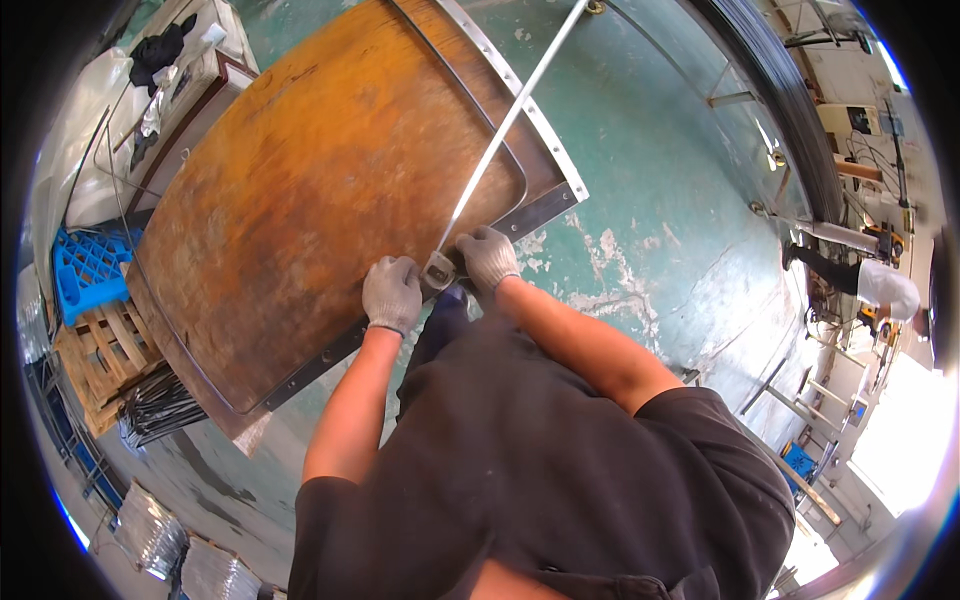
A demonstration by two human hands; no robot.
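Grey tape measure (439,271) between left grip (392,296), right grip (488,258).

A strip (480,175) runs over the table (270,150), its near end between the left hand (392,295) and the right hand (488,257). Left of the table are a pallet (108,352) and a crate (90,274).

Looked down from the wearer's head, over the dark shirt (540,450) toward the left hand (392,293) and right hand (488,257); hung near them, yet took in the brown board (300,170) and floor (620,220) beyond.
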